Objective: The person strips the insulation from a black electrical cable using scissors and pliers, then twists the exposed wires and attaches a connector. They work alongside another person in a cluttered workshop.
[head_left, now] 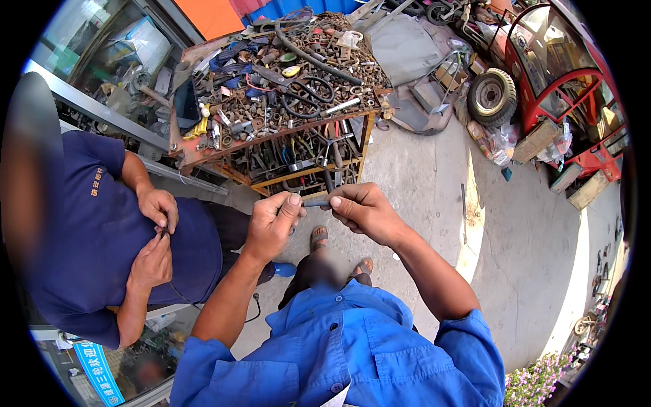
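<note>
In front of my body I hold a short dark grey tube-like piece (316,203) level between my two hands. My left hand (270,224) is closed, thumb and fingers pinching its left end, where a small pale bit shows by the thumb tip. My right hand (367,211) pinches the other end between thumb and forefinger, with the remaining fingers curled. My fingers hide both ends, so I cannot tell whether it is one piece or two joined. Just beyond my hands stands a rusty metal workbench (291,133) heaped with nuts, bolts and sockets.
At left a co-worker in a dark blue shirt (129,251) holds a small dark thing in both hands. Wrenches and pliers (298,152) fill the bench's lower shelf. A loose wheel (491,97) and a red vehicle cab (576,88) stand at the far right on the concrete floor (522,230).
</note>
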`<state>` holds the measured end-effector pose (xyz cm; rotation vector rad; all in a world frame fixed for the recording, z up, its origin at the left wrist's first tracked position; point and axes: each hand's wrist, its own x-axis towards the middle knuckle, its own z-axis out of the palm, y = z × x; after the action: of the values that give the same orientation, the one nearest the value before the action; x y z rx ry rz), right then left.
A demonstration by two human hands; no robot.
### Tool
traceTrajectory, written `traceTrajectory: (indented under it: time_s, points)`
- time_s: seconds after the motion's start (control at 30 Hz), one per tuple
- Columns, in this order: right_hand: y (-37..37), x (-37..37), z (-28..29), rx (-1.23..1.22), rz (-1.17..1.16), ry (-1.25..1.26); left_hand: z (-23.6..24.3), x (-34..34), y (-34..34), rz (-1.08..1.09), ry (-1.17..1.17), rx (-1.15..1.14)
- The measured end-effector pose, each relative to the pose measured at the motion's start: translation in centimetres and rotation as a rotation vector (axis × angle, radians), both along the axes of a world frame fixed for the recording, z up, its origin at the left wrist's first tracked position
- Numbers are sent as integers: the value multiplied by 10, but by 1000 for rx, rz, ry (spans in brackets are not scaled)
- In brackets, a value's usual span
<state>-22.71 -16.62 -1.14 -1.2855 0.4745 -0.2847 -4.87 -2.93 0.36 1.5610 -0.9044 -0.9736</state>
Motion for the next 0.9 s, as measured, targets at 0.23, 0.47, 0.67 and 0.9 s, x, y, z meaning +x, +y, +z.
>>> traceTrajectory:
  time_s: [0.23, 0.47, 0.67, 0.9]
  points:
    - [-10, -2, 1, -306, -45, -17, 16, 6, 1, -151, -225, -65]
    - [-8, 8, -5, -385, -29, -22, 35, -1, -13, -165, -577, -186]
    - [-7, 27, -3, -320, -32, 3, 18, 6, -28, -133, -675, -212]
    - [-19, 46, 3, -314, -8, 112, 9, 33, -34, -102, -608, -210]
